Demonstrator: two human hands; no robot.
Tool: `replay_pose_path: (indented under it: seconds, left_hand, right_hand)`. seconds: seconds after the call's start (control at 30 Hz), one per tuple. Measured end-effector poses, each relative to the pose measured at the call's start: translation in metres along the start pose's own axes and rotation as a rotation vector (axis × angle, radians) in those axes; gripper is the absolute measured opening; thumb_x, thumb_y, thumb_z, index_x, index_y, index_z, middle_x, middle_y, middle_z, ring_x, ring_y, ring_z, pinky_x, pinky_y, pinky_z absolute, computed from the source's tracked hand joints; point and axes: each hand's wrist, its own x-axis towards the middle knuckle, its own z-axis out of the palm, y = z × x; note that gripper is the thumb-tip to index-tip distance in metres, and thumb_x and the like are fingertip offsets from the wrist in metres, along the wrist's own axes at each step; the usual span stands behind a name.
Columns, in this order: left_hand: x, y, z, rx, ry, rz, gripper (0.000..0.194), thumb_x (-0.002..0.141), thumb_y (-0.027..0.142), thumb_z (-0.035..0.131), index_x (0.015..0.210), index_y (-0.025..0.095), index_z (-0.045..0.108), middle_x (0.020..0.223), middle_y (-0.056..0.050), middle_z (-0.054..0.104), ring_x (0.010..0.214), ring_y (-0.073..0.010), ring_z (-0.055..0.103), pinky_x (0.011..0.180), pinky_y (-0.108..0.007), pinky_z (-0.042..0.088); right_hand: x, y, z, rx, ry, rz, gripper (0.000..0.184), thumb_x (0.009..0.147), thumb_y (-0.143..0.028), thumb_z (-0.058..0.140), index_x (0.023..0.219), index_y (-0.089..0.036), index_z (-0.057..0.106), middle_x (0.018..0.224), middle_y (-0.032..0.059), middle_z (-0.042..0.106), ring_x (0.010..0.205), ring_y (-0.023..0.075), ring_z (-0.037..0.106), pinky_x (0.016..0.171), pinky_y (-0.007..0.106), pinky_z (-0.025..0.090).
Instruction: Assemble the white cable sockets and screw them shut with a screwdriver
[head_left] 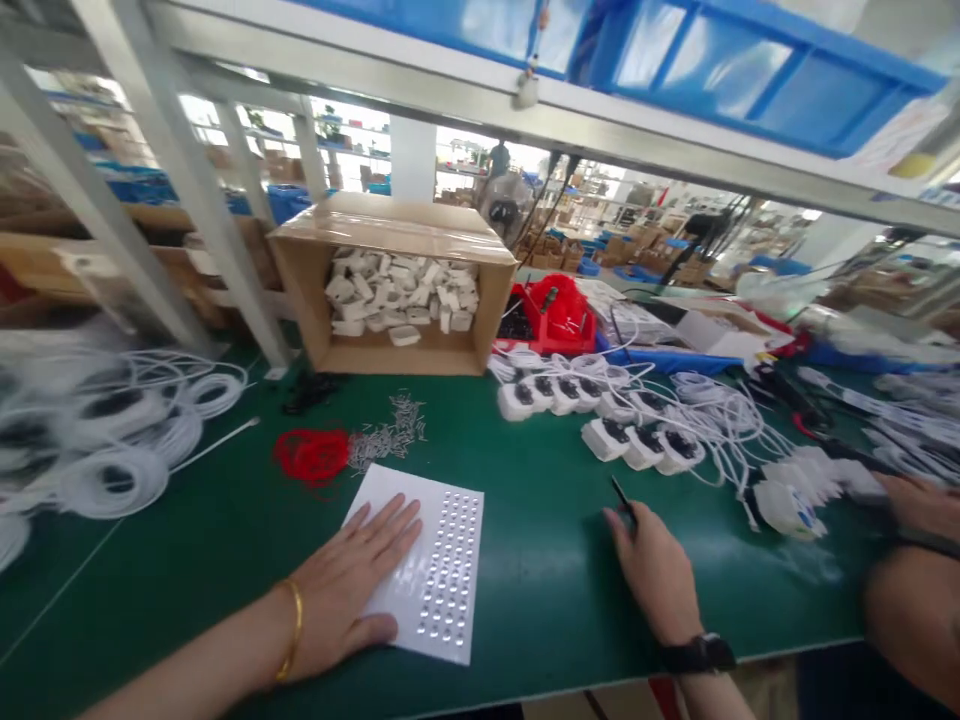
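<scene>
My left hand (341,590) lies flat with fingers stretched out on a white sheet (442,580) studded with rows of small clear dots, on the green table (540,600). My right hand (656,570) rests on the table to the right, fingers closed round a thin dark tool (622,493) whose tip pokes forward. Beyond it stand two rows of white adapters (592,410) with dark faces and tangled white cables (712,415).
An open cardboard box (390,285) of white parts stands at the back. A red heap (311,455) and small metal pieces (390,430) lie near the sheet. Coiled white cables (112,440) fill the left. Another person's arm (911,590) is at the right edge.
</scene>
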Motion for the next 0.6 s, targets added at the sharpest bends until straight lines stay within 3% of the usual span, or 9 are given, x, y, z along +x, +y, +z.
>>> replay_pose_path:
  seconds: [0.13,0.23,0.37,0.53,0.6]
  left_hand:
    - [-0.004,0.01,0.018,-0.029,-0.096,-0.103,0.088,0.075,0.05,0.061,0.145,0.027,0.012,0.152,-0.006,0.007,0.14,-0.0281,0.003,0.112,-0.051,0.012]
    - [0.0,0.019,0.023,-0.036,-0.082,-0.174,0.088,0.074,0.05,0.063,0.144,0.025,0.017,0.151,-0.007,0.008,0.14,-0.0295,0.002,0.112,-0.053,0.01]
    - [-0.003,0.027,0.019,-0.085,-0.025,-0.216,0.08,0.078,0.049,0.058,0.144,0.023,0.02,0.151,-0.007,0.008,0.14,-0.0295,0.004,0.113,-0.053,0.011]
    - [-0.012,0.03,0.015,-0.205,0.115,-0.166,0.071,0.085,0.056,0.043,0.144,0.023,0.022,0.152,-0.006,0.011,0.141,-0.0265,0.006,0.114,-0.05,0.01]
    - [-0.015,0.03,0.015,-0.247,0.16,-0.153,0.07,0.084,0.055,0.045,0.143,0.022,0.025,0.152,-0.007,0.015,0.14,-0.0275,0.008,0.114,-0.051,0.011]
  right_hand:
    - [0.002,-0.065,-0.009,0.258,-0.039,-0.2,0.03,0.094,-0.035,0.032,0.096,-0.016,0.055,0.094,0.0106,0.065,0.082,0.0209,0.063,0.072,0.029,0.043]
    - [0.002,-0.129,-0.013,0.142,-0.194,-0.292,0.028,0.096,-0.033,0.03,0.091,-0.019,0.054,0.089,0.0074,0.066,0.078,0.0185,0.063,0.065,0.027,0.039]
    - [0.01,-0.197,0.0,0.052,-0.317,-0.446,0.015,0.086,-0.036,0.054,0.085,-0.022,0.054,0.082,0.0018,0.067,0.073,0.0169,0.063,0.056,0.024,0.033]
    - [0.037,-0.245,0.023,0.009,-0.379,-0.541,0.015,0.087,-0.033,0.055,0.081,-0.02,0.055,0.081,0.0036,0.067,0.075,0.016,0.064,0.056,0.023,0.03]
    - [0.045,-0.254,0.025,0.004,-0.374,-0.543,0.018,0.088,-0.034,0.052,0.08,-0.019,0.054,0.08,0.0046,0.067,0.074,0.0163,0.063,0.055,0.024,0.029]
